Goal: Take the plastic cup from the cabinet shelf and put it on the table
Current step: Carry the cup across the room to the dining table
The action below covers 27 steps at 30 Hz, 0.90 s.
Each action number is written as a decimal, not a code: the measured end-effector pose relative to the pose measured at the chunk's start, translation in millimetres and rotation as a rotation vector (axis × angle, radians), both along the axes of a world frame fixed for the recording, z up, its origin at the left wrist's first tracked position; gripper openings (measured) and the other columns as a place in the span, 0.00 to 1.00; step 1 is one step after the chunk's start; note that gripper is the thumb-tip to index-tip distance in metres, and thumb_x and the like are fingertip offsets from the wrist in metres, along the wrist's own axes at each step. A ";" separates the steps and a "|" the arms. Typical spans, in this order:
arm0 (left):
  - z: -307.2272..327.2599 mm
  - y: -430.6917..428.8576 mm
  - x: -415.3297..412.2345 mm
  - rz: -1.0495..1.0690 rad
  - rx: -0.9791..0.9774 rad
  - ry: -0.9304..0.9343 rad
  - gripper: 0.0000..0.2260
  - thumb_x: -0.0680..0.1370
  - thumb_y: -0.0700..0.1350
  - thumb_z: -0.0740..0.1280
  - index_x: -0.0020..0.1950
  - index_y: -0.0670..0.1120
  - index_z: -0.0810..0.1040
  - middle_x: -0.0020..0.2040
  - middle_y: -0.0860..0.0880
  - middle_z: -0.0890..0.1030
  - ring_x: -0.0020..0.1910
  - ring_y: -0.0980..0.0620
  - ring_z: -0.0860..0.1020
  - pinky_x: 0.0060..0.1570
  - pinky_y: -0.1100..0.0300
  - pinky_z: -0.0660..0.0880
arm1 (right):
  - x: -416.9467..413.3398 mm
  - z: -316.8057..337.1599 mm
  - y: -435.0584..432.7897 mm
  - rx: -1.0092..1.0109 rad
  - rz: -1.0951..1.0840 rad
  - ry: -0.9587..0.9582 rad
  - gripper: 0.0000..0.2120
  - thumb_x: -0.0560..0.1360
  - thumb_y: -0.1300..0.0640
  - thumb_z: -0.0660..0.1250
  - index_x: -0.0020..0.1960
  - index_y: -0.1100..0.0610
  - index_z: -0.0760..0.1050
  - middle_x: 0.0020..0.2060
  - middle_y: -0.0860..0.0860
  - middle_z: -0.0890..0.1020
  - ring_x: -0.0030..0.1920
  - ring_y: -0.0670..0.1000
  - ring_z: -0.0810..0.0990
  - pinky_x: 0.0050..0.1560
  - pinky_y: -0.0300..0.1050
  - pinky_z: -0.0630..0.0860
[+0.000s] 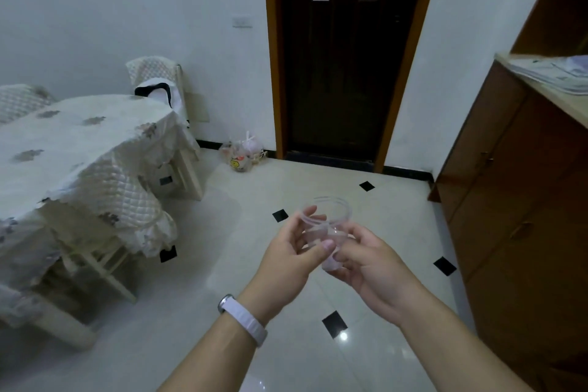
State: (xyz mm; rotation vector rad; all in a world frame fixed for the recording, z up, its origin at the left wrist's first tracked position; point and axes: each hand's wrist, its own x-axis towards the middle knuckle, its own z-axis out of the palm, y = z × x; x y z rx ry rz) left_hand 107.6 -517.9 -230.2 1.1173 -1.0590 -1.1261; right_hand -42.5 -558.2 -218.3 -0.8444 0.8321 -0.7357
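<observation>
At centre frame, slightly low, in the head view: a clear plastic cup, held in the air above the tiled floor, mouth tilted up and away toward the upper right. Left hand closed around the cup's near left side, thumb tip pressed on the wall, fingertips up at the rim. Right hand gripping the cup's lower right part and base, thumb and fingers curled about it. Both hands touching the cup, forearms reaching in from the bottom edge. A pale wristband on the left wrist.

At left of the frame: the table, draped in a quilted cream cloth with grey flower patches, well apart from the cup. Chairs with matching covers tucked beside it, one at the far end near the wall.

At right edge: a brown wooden cabinet with closed lower doors, a stack of papers lying on its counter.

At upper centre: a dark door in an orange-brown frame. Just left of it on the floor, against the wall, tied plastic bags. Black diamond tiles scattered across the glossy white floor.
</observation>
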 end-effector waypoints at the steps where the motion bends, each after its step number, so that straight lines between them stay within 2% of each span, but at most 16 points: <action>1: 2.2 -14.9 7.1 -0.013 -0.009 -0.004 0.21 0.76 0.33 0.70 0.64 0.52 0.72 0.59 0.52 0.81 0.57 0.55 0.81 0.50 0.65 0.77 | 6.7 0.1 -13.7 -0.002 -0.014 -0.004 0.20 0.72 0.73 0.63 0.61 0.60 0.74 0.58 0.64 0.83 0.48 0.56 0.80 0.42 0.43 0.80; 5: 1.8 -61.4 27.3 -0.048 -0.008 -0.027 0.21 0.76 0.34 0.70 0.64 0.54 0.72 0.62 0.50 0.80 0.59 0.52 0.80 0.52 0.63 0.78 | 24.5 0.8 -55.9 0.005 -0.045 -0.027 0.28 0.64 0.68 0.66 0.64 0.61 0.73 0.62 0.67 0.82 0.48 0.57 0.80 0.45 0.45 0.81; 8: -4.6 -90.2 45.6 -0.037 -0.004 -0.023 0.22 0.75 0.36 0.71 0.64 0.55 0.72 0.63 0.49 0.79 0.61 0.51 0.80 0.52 0.62 0.77 | 41.9 0.7 -85.7 0.012 -0.027 -0.035 0.29 0.63 0.68 0.66 0.65 0.63 0.72 0.60 0.67 0.83 0.46 0.56 0.82 0.46 0.46 0.80; 14: -17.6 -147.6 88.6 0.058 0.041 0.009 0.26 0.73 0.39 0.72 0.69 0.49 0.70 0.65 0.46 0.78 0.62 0.50 0.79 0.55 0.60 0.77 | 89.8 -10.4 -154.6 0.052 0.051 -0.028 0.22 0.70 0.71 0.65 0.63 0.63 0.73 0.54 0.63 0.82 0.50 0.59 0.77 0.44 0.45 0.80; 18: -24.8 -186.4 111.8 0.165 0.058 -0.016 0.27 0.71 0.41 0.73 0.68 0.52 0.70 0.64 0.48 0.78 0.63 0.51 0.78 0.55 0.60 0.77 | 120.5 -21.5 -207.5 0.082 0.124 -0.054 0.20 0.68 0.72 0.65 0.59 0.63 0.74 0.54 0.63 0.81 0.50 0.59 0.75 0.45 0.46 0.78; 20: -24.0 -208.2 121.9 0.214 0.074 -0.014 0.26 0.72 0.40 0.73 0.67 0.53 0.71 0.64 0.47 0.78 0.62 0.51 0.78 0.55 0.61 0.77 | 135.7 -24.7 -236.2 0.101 0.172 -0.055 0.23 0.64 0.69 0.66 0.58 0.61 0.74 0.54 0.63 0.82 0.48 0.58 0.74 0.42 0.45 0.78; 24: -9.9 -262.4 139.3 0.249 0.107 0.000 0.24 0.75 0.34 0.70 0.67 0.51 0.70 0.64 0.46 0.78 0.62 0.51 0.79 0.56 0.63 0.77 | 153.0 -21.2 -298.3 0.116 0.226 -0.066 0.27 0.65 0.65 0.69 0.64 0.62 0.73 0.55 0.62 0.84 0.42 0.55 0.78 0.42 0.44 0.80; 27: 3.2 -314.8 151.5 0.234 0.068 -0.071 0.24 0.75 0.34 0.70 0.66 0.54 0.71 0.63 0.46 0.78 0.62 0.50 0.79 0.60 0.59 0.77 | 162.8 -14.2 -354.0 0.094 0.242 -0.097 0.20 0.72 0.70 0.67 0.63 0.61 0.74 0.57 0.64 0.83 0.42 0.53 0.81 0.44 0.45 0.80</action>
